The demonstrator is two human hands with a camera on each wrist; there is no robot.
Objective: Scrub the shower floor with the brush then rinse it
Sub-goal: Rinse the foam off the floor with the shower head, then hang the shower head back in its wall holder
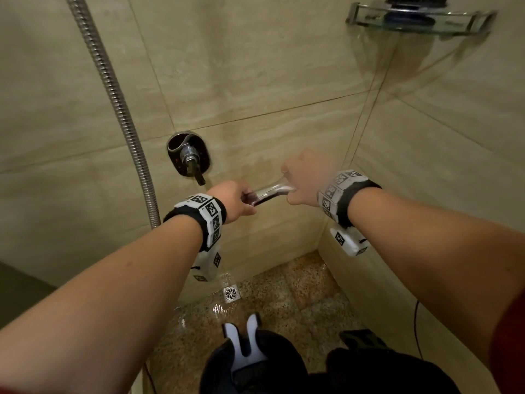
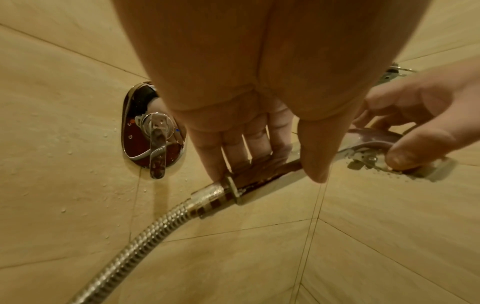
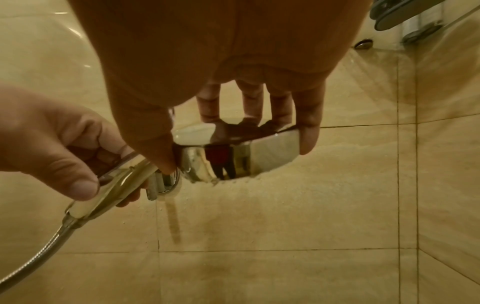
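1. Head view: both hands hold a chrome handheld shower head (image 1: 268, 191) level in front of the beige tiled wall (image 1: 255, 66), just right of and below the mixer tap (image 1: 189, 159). The left hand (image 1: 234, 200) is wrapped around the handle end; the right hand (image 1: 304, 177) covers the spray end. Only this view shows the shower floor (image 1: 298, 294): speckled brown stone, wet, with a square metal drain (image 1: 231, 292) almost straight below the tap, and the person's slippered feet near it. A ribbed metal hose (image 1: 113, 95) runs down the wall left of the tap, and a glass corner shelf (image 1: 420, 19) hangs high to the tap's right. No brush shows in any view.

2. Left wrist view: the left hand (image 2: 246, 123) has fingers curled over the handle and the thumb pressed on its near side. The hose (image 2: 145, 234) joins the handle through a nut just below and right of the tap (image 2: 155, 131), whose lever points down. Droplets dot the wall here. The right hand (image 2: 415, 123) pinches the head's rim, thumb on the near edge.

3. Right wrist view: the right hand (image 3: 233, 92) spreads its fingers behind the mirror-bright head (image 3: 246, 154), thumb at the neck. The left hand (image 3: 57, 144) clasps the handle. A brown streak runs down the wall below. The tap is out of this view.
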